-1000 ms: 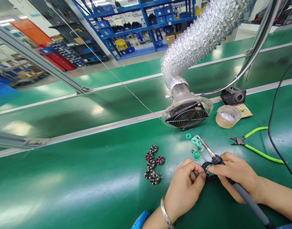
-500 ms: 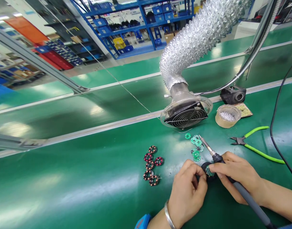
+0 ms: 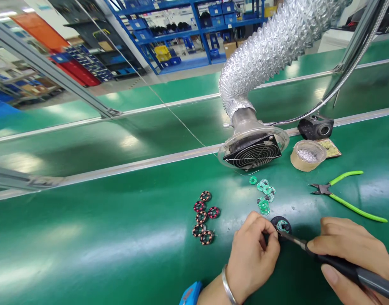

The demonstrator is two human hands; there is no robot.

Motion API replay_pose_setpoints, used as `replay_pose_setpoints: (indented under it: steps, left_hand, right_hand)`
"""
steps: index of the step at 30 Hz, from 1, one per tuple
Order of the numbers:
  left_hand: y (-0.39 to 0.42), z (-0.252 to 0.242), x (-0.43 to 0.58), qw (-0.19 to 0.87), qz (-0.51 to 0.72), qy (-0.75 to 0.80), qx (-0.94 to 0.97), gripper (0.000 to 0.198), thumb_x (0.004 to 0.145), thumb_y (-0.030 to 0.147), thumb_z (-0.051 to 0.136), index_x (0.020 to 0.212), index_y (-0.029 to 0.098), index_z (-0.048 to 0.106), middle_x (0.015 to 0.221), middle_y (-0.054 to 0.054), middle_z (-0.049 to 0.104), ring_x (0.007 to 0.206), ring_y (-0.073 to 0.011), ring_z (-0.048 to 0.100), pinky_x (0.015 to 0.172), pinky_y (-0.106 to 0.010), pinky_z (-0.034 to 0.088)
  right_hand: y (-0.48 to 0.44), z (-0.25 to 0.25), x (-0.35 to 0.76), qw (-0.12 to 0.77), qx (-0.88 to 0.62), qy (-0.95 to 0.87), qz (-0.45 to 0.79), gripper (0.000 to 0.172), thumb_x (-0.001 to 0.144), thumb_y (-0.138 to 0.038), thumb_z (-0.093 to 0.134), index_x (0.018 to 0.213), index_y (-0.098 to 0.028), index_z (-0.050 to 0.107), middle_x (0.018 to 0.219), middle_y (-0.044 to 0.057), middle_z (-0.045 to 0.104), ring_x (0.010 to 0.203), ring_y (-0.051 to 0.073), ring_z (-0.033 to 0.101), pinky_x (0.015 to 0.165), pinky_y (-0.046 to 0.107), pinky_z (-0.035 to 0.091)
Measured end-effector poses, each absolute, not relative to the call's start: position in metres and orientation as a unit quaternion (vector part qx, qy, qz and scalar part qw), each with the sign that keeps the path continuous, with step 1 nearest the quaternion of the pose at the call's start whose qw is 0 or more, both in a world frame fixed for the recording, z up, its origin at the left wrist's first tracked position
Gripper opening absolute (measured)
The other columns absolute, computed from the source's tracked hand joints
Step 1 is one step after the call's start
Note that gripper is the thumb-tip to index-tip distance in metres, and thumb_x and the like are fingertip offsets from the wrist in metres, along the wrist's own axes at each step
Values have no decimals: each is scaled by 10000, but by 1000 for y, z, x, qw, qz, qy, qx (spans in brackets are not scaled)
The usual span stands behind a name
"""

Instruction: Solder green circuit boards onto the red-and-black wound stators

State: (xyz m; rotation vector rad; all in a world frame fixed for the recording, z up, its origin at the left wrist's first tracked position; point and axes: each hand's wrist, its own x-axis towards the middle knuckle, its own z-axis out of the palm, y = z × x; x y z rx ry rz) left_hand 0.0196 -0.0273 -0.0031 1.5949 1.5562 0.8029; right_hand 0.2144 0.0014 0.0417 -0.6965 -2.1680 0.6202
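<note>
My right hand [image 3: 356, 245] is closed around a soldering iron [image 3: 340, 264], its tip pointing left. That tip touches or almost touches a small green ring-shaped circuit board [image 3: 280, 224], which sits in a round black part [image 3: 288, 222] on the bench. At the left edge of the black part, my left hand [image 3: 254, 254] is closed with thumb and forefinger pinched; what is between them is hidden. Beyond it lie several loose green circuit boards [image 3: 264, 204]. Several small copper-wound rings [image 3: 201, 217] lie to the left.
Green-handled cutters [image 3: 323, 189] lie at the right. Behind them are a round tub of silvery bits [image 3: 307, 156], a yellowish pad [image 3: 330, 148] and a black iron stand [image 3: 316, 127]. A fume extractor [image 3: 253, 152] with a silver duct [image 3: 270, 55] hangs over the bench [image 3: 118, 237].
My right hand has drawn back to the right, off the circuit board. The soldering iron has swung from pointing away to bring its tip down by my left fingertips. My left hand stays pinched there.
</note>
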Motion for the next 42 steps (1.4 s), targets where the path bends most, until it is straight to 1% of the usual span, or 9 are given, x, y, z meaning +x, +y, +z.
replay_pose_setpoints:
  steps: [5,11,19,23,30,34,37,39,42]
  left_hand:
    - [-27,-4,19,376,320,610,620,111,789,129,528,705,186,574,747,-2,540,516,-82,480,498,-207,368]
    - [-27,-6,19,371,314,611,625,115,803,141,517,714,186,575,740,-1,535,517,-84,484,501,-209,373]
    - [-27,-4,19,364,308,613,630,120,805,139,508,711,183,569,733,0,533,520,-87,485,504,-211,375]
    - [-28,-5,19,362,305,614,632,121,802,135,505,715,181,575,732,0,535,516,-85,485,504,-211,374]
    - [-27,-4,19,355,310,615,633,122,792,122,500,712,178,574,727,3,531,520,-83,486,505,-204,369]
    - [-27,-4,19,355,313,611,634,127,798,128,492,708,174,569,726,2,525,517,-82,480,500,-200,364]
    - [-27,-4,20,359,320,610,631,135,805,132,487,704,173,567,728,1,522,514,-79,473,497,-196,367]
    - [-26,-4,20,361,322,609,628,144,806,127,485,696,172,566,725,2,520,513,-78,471,495,-193,367]
    - [-26,-4,20,361,328,606,628,145,797,109,487,691,171,565,716,6,516,508,-75,464,488,-189,364]
  right_hand:
    - [1,40,215,379,-283,-843,256,271,821,-119,528,1052,-247,588,603,13,581,474,192,551,475,339,459]
    - [3,40,215,369,-278,-849,257,235,813,-119,524,1003,-238,595,588,10,564,466,188,538,465,332,442]
    - [3,41,212,368,-275,-854,244,199,857,-124,477,1007,-218,567,582,23,562,465,184,532,450,343,441]
    - [1,41,214,366,-273,-857,240,150,917,-175,457,1000,-222,572,590,31,581,487,190,564,471,350,470]
    - [-1,47,218,373,-303,-854,201,177,980,-251,399,966,-234,574,590,33,595,551,202,620,480,339,482]
    - [5,42,221,363,-285,-871,170,185,948,-221,414,1065,-221,558,645,32,633,625,211,666,528,323,506]
    - [12,28,220,365,-272,-876,157,313,897,-154,473,1199,-203,539,691,23,657,639,202,668,545,300,511]
    - [15,18,216,380,-276,-867,165,378,887,-97,487,1247,-204,525,726,13,668,623,175,647,545,274,500]
    - [18,5,208,380,-275,-862,191,353,887,-57,498,1202,-208,546,772,11,661,581,136,559,548,258,468]
